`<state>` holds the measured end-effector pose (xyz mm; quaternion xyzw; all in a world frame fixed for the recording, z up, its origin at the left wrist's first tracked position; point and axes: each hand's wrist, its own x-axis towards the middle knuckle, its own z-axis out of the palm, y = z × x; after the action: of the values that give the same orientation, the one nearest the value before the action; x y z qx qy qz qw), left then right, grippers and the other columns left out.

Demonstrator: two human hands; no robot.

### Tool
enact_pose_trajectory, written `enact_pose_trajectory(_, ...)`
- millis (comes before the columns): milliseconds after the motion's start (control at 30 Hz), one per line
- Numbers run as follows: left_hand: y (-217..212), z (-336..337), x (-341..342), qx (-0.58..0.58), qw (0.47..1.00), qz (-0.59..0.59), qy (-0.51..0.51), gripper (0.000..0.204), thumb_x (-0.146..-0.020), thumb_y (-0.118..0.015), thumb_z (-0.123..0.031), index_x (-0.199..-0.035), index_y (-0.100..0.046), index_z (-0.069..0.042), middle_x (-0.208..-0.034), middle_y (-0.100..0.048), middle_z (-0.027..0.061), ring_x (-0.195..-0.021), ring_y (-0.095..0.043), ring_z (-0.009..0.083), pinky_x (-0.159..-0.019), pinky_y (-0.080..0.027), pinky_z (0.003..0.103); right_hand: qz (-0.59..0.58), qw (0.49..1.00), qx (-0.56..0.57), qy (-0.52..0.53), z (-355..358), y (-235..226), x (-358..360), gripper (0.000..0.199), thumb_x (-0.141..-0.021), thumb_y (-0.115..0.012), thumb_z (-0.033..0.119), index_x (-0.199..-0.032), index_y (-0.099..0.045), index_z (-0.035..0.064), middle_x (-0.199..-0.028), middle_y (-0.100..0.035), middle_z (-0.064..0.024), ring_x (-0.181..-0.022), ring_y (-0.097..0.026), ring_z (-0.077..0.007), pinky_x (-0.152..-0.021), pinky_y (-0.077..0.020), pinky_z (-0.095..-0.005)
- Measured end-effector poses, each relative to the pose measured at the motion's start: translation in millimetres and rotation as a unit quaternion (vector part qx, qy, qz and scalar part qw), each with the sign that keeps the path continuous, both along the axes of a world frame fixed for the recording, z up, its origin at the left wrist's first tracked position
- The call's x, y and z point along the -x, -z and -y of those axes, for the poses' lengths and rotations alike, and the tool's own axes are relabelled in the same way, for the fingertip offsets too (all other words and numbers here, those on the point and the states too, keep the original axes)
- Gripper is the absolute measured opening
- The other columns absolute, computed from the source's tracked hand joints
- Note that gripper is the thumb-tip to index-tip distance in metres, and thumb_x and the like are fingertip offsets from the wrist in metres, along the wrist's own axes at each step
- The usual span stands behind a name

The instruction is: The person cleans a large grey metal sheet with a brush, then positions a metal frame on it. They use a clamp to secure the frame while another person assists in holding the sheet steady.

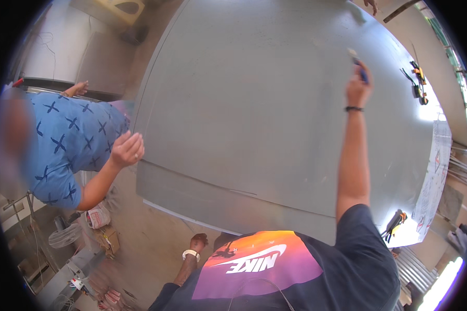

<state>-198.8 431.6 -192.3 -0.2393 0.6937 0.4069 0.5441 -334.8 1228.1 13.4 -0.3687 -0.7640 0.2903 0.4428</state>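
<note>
A large grey sheet (pixel 244 103) spreads over the work table in front of me. My right hand (pixel 358 92), with a dark band at the wrist, reaches far across it. That hand is closed around a blue-handled brush (pixel 362 74), whose pale tip (pixel 352 53) points away from me, over the sheet. Whether the tip touches the surface I cannot tell. My left hand (pixel 198 242), wearing a white watch (pixel 191 254), hangs low beside the sheet's near edge. Its fingers are curled in, and no object shows in them.
At the left edge stands a co-worker in a blue patterned shirt (pixel 72 124), one hand (pixel 127 149) beside the sheet. Another person's hand (pixel 371 5) shows at the far edge. Yellow-and-black clamps (pixel 395 225) (pixel 419 83) sit along the right edge. A fan (pixel 66 236) stands lower left.
</note>
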Motion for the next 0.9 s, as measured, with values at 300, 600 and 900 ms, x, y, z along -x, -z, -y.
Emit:
enact_pose_trajectory(300,9.0,-24.0,6.2,0.047,0.993,0.036,-0.099,0.019,-0.092,-0.059,-0.007,-0.110,-0.062,-0.002,-0.092,-0.068,0.0116,-0.075,-0.067,0.0194,-0.062,-0.055,0.032,0.152,0.986,-0.024,-0.061,-9.9,38.5,98.8,0.027,-0.096,-0.054,0.018,-0.116,-0.068,0.0056,-0.102,-0.070,-0.0123,-0.096,-0.066,-0.0250,-0.084,-0.0526,-0.0346)
enact_pose_trajectory(600,-40.7,-91.6,80.6,0.053,0.997,-0.049,-0.035,0.021,-0.094,-0.057,-0.011,-0.114,-0.060,-0.005,-0.092,-0.070,0.0096,-0.073,-0.069,0.0197,-0.059,-0.052,0.031,-0.024,0.796,0.145,-0.588,336.2,-26.6,167.7,0.044,-0.077,-0.065,-0.001,-0.118,-0.066,0.0127,-0.119,-0.065,-0.0108,-0.112,-0.063,-0.0313,-0.093,-0.0528,-0.0413)
enact_pose_trajectory(900,-12.3,-82.8,53.8,0.049,0.997,0.027,-0.053,0.019,-0.095,-0.056,-0.011,-0.109,-0.062,0.001,-0.096,-0.069,0.0130,-0.078,-0.068,0.0214,-0.064,-0.057,0.034,0.119,0.948,0.007,0.294,-287.2,31.0,-64.5,0.034,-0.091,-0.064,0.039,-0.105,-0.074,0.0098,-0.102,-0.074,-0.0111,-0.096,-0.070,-0.0253,-0.084,-0.0538,-0.0379)
